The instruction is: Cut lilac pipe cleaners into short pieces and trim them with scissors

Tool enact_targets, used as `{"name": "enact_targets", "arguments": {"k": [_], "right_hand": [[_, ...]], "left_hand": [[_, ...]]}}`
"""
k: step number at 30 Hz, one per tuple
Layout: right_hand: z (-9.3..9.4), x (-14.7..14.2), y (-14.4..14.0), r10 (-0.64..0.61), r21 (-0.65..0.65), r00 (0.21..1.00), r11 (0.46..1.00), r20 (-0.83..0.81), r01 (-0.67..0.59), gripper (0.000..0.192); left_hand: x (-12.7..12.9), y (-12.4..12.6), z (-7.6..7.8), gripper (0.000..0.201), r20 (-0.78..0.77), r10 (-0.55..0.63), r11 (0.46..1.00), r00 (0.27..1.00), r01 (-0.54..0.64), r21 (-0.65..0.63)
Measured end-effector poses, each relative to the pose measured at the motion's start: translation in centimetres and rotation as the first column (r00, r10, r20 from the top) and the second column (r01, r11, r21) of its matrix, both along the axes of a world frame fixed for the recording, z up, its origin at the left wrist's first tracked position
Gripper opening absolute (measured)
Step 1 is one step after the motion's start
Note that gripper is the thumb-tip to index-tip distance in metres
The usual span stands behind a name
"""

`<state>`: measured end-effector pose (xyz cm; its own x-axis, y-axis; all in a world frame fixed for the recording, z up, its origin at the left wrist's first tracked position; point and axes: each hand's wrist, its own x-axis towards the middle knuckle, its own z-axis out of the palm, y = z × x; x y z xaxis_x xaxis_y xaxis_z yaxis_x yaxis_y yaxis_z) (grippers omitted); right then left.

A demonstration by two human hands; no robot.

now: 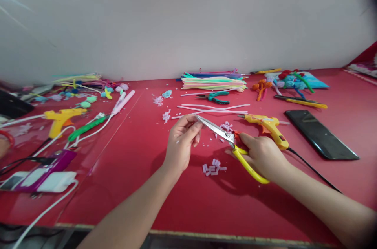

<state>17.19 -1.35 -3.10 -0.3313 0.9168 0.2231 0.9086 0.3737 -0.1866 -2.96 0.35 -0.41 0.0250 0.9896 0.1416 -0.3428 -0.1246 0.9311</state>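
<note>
My right hand [263,154] grips the yellow handles of a pair of scissors [224,135], whose blades point left toward my left hand [182,141]. The fingertips of my left hand are pinched together at the blade tips; whatever small piece they hold is too small to make out. Below the scissors a small heap of short white cut pieces [212,167] lies on the red table [165,198]. More white scraps [226,126] are scattered behind the blades. Long white pipe cleaners [212,108] lie just beyond my hands.
A yellow glue gun [269,126] with a black cord lies by my right hand, a black phone [320,134] to its right. Green pliers [216,97], stacked coloured pipe cleaners [213,82] and finished flowers [290,80] sit at the back. Another glue gun [60,117], chargers and cables crowd the left.
</note>
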Motion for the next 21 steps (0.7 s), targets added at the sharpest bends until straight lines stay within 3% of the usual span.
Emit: {"name": "enact_targets", "arguments": {"k": [3, 5, 9, 13, 17, 21], "right_hand": [[0.3, -0.3, 0.0, -0.013, -0.079, 0.994, 0.997, -0.109, 0.004, 0.033], [0.8, -0.6, -0.1, -0.041, -0.170, 0.962, 0.985, -0.268, -0.006, 0.031], [1.9, -1.3, -0.4, -0.173, -0.385, 0.787, 0.919, -0.592, -0.087, 0.022], [2.4, -1.5, -0.7, -0.318, -0.542, 0.631, 0.817, -0.708, -0.196, 0.012], [2.3, -1.4, -0.8, -0.312, -0.550, 0.616, 0.799, -0.724, -0.242, 0.007], [1.8, -1.5, -0.8, -0.268, -0.518, 0.640, 0.821, -0.720, -0.240, 0.009]], "left_hand": [[0.1, 0.0, -0.2, 0.004, -0.029, -0.020, 1.000, 0.999, 0.020, 0.011], [0.3, -0.2, -0.4, 0.005, -0.097, -0.088, 0.996, 0.991, 0.088, -0.006], [1.0, -0.8, -0.7, 0.011, -0.296, -0.335, 0.942, 0.895, 0.309, -0.131], [1.5, -1.2, -0.8, 0.016, -0.360, -0.529, 0.848, 0.768, 0.468, -0.249], [1.6, -1.4, -0.9, 0.018, -0.392, -0.555, 0.832, 0.733, 0.486, -0.269], [1.8, -1.6, -1.1, 0.014, -0.440, -0.503, 0.865, 0.744, 0.432, -0.256]]}}
